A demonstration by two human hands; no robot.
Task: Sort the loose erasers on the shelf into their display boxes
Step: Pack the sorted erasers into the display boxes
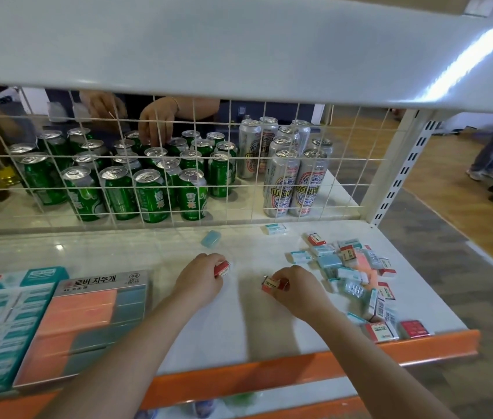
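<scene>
Shelf (pixel 239 328) centre free; eraser pile (pixel 357 267) rt, boxes (pixel 57 313) lt.

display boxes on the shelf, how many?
2. A teal display box at the shelf's far left, partly cut off by the frame edge, and a box of pink and teal erasers beside it on its right. More may lie out of frame.

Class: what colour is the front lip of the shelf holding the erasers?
Orange front lip, seen in the head view.
</scene>
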